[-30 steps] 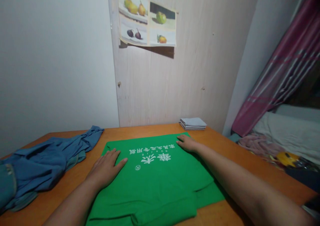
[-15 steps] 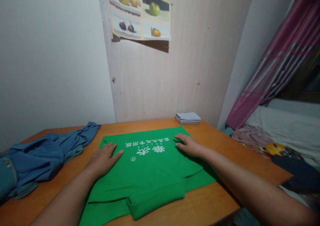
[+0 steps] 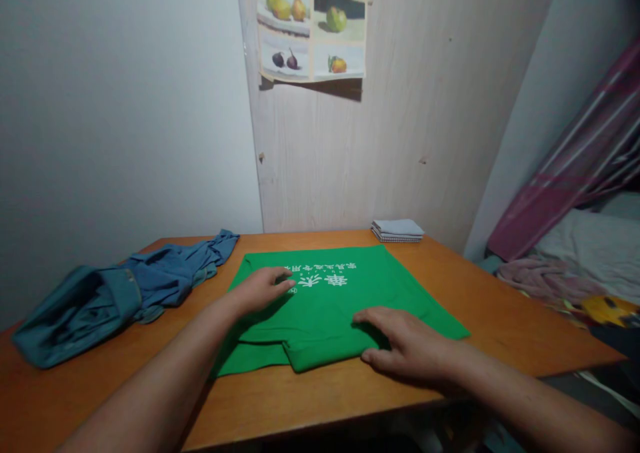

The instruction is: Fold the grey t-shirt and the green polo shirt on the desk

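A green shirt [image 3: 330, 313] with white printed characters, upside down to me, is spread on the table with a folded part at its near edge. My left hand [image 3: 263, 288] is over the print's left side, fingers loosely bent and apart, holding nothing; whether it touches the cloth I cannot tell. At the near right edge, by the folded part, my right hand [image 3: 400, 343] has its thumb and fingers apart, with the cloth's edge between them but not pinched. Part of the print is hidden behind my left hand.
Crumpled blue clothing [image 3: 165, 276] lies along the left of the wooden table [image 3: 300, 406]. A small folded cloth stack [image 3: 397, 231] sits at the back. Beyond the right edge are a pink curtain [image 3: 560, 153] and heaped bedding [image 3: 575, 246]. Fruit pictures [image 3: 313, 29] hang on the wall.
My right hand has come from the shirt's far right down to its near edge. My left hand has shifted inward over the print. The view has turned left.
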Tool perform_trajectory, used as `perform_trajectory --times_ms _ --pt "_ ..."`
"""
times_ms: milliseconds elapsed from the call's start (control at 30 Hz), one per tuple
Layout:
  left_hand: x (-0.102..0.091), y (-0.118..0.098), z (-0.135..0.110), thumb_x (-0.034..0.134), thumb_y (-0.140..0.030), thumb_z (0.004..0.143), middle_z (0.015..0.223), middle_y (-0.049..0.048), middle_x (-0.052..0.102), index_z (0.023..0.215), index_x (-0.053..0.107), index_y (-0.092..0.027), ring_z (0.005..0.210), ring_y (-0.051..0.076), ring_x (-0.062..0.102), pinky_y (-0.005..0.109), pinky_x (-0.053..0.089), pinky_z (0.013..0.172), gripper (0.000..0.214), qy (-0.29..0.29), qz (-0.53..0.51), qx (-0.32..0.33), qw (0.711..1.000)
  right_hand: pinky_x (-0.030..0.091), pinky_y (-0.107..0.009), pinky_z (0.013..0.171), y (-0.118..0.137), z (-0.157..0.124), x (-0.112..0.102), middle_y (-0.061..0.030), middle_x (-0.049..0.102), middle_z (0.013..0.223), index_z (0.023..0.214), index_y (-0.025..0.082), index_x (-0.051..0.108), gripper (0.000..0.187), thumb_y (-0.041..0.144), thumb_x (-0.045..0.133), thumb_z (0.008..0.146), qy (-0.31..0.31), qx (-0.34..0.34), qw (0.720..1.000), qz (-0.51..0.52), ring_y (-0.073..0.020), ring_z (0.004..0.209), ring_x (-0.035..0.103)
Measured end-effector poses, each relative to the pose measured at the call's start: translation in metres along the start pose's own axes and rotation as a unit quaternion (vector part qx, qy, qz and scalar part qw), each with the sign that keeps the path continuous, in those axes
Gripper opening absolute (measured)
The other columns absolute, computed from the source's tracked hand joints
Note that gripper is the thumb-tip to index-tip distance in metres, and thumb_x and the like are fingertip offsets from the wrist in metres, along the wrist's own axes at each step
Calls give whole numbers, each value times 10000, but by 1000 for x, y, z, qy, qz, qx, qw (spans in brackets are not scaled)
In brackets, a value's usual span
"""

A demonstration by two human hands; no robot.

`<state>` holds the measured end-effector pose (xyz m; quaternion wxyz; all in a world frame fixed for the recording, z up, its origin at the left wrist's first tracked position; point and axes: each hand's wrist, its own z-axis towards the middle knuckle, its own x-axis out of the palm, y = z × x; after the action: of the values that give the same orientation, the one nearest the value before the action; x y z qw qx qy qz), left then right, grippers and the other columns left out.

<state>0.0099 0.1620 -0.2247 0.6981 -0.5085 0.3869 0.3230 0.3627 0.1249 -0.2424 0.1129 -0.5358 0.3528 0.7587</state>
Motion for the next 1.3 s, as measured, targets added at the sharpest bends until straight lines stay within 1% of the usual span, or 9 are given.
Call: perform_trajectory --times_ms 133,333,467,600,667,833,1000,1133,1300 --pt "-4 -30 -28 511 -539 898 1122 64 730 1090 699 -227 1025 240 658 342 502 904 412 -63 -55 34 996 451 -291 742 -8 20 11 -44 712 922 966 223 693 182 307 570 861 -44 30 999 12 -202 831 625" --pt "4 -62 -83 490 -464 942 651 -32 551 723 566 -208 615 132 506 245 382 581 345 -197 -65 22 978 313 -240 559 -25 60 14 32 515 615 608 204 477 224 234 496 830 -121 103 982 104 -132 616 470" --pt "19 -79 -113 500 -402 942 646 -14 571 649 553 -213 626 141 523 259 370 583 353 -105 -22 48 993 275 -239 535 -30 72 16 46 435 583 566 211 414 255 224 480 812 -137 135 971 140 -122 589 420" --pt "35 -86 -124 552 -339 906 926 36 671 952 672 -249 892 206 605 306 453 742 156 -22 60 86 994 263 -245 537 -28 73 18 51 414 571 567 215 408 276 266 483 828 -142 146 970 133 -123 578 418" --pt "40 -84 -122 559 -326 897 1027 53 663 1064 658 -260 990 236 595 335 465 806 205 -10 106 85 991 279 -248 552 -26 71 18 43 456 584 586 212 438 275 293 484 845 -144 138 973 115 -131 600 452" --pt "45 -80 -110 413 -274 960 924 75 633 864 635 -227 920 244 586 351 452 755 246 6 190 80 979 304 -256 609 -20 63 12 -3 625 756 749 205 576 209 375 549 867 -178 127 976 14 -156 709 537" --pt "41 -79 -106 427 -282 958 902 52 617 860 610 -230 892 228 581 329 435 733 214 -10 173 65 983 229 -264 571 -14 55 8 3 629 759 914 226 569 231 443 619 852 -221 177 956 -80 -162 678 517" --pt "38 -81 -108 567 -323 882 992 45 620 950 620 -247 967 240 575 327 431 774 115 2 167 73 983 232 -260 569 -9 49 11 14 612 717 894 216 542 130 341 579 886 -208 157 965 -42 -150 655 521" --pt "43 -84 -105 418 -250 949 928 62 610 829 581 -226 890 228 570 332 404 731 203 -3 214 79 974 290 -255 593 6 29 13 6 633 740 827 205 578 136 323 565 895 -118 57 991 -9 -142 671 550"
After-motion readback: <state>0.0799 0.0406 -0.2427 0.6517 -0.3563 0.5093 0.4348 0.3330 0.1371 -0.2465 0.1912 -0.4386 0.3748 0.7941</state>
